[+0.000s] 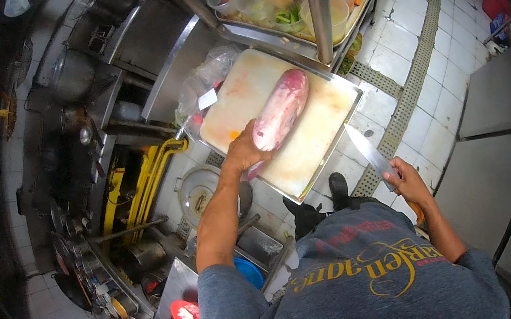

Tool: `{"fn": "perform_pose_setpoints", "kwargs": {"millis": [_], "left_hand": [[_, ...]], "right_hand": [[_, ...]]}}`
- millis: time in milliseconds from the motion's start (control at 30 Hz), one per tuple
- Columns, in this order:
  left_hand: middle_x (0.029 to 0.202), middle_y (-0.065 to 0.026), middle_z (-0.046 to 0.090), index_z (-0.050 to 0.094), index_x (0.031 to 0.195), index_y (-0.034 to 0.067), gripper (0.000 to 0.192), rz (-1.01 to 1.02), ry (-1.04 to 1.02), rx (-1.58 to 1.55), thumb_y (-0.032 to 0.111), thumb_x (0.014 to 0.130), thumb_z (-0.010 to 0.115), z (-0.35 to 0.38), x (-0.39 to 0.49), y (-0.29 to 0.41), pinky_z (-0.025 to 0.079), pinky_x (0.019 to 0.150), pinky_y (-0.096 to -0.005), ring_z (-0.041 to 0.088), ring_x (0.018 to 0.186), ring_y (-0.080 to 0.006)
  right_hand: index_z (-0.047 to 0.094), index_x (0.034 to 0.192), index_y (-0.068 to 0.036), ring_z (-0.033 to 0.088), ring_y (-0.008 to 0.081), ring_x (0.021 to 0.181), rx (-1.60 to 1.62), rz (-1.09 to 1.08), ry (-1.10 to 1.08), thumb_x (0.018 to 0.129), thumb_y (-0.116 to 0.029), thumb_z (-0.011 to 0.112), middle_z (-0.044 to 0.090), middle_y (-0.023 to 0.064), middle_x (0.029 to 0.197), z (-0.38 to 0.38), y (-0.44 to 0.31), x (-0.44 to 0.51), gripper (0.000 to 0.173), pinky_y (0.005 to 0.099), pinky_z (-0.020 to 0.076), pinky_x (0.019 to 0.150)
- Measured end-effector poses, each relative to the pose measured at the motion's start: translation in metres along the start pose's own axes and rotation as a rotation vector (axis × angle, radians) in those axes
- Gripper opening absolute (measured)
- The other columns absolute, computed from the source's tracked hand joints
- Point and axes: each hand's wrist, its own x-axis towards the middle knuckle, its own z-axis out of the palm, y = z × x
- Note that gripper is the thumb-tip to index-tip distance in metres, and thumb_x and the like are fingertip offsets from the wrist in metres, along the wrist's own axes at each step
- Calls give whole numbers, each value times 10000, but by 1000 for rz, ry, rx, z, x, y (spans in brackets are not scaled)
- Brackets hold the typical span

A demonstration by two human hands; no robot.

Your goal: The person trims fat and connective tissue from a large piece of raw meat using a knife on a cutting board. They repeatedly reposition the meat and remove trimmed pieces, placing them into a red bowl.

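A long piece of raw meat (281, 107) lies across a white cutting board (321, 128) on a metal-edged work table. My left hand (246, 151) grips the near end of the meat, thumb on top, the fingers partly hidden beneath it. In my right hand (405, 180) is a kitchen knife (366, 148), held off the board's right side. Its blade points away from me toward the board's edge, and part of its orange-brown handle shows below the fist. The knife and the meat are apart.
Clear plastic bags (219, 61) bunch at the board's left edge. Beyond a metal post (318, 7) stands a tray with several plastic tubs (325, 16) of food. Yellow pipes (146, 188) and a lidded pot (198, 194) are low on the left. At right stand grey cabinet doors (499, 159).
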Motion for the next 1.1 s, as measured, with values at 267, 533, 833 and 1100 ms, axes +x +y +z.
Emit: {"fn": "perform_pose_setpoints", "kwargs": {"millis": [267,533,833,1100], "left_hand": [[1127,-73,678,561,1380,62,554,-266,-31,-1050,213,859,675,50,-13,-68,575,810,-359,668,955,-193],[1207,-130,608,352,1502,45,755,-367,229,-1161,175,884,767,101,-25,3,587,838,-436,656,1003,-208],[1641,-116,309,411,1536,231,856,478,266,773,-61,772,662,-43,55,5,234,1209,-605,240,1520,-379],[1459,-92,490,479,1445,138,1027,779,-365,989,279,532,929,-64,120,36,177,1230,-580,339,1471,-330]], "right_hand": [[596,1102,-32,570,144,706,-6,9,-7,963,-176,671,626,67,856,2,-33,4,213,305,475,621],[603,1156,-25,591,164,724,-78,-19,-16,966,-214,662,641,79,919,11,-39,30,275,319,501,647],[595,1200,-27,617,174,832,-50,-30,132,961,-199,661,671,106,992,6,-36,23,302,328,516,699],[591,1084,-51,534,95,669,220,132,229,971,-164,660,602,6,803,30,-15,-38,175,281,437,580]]}}
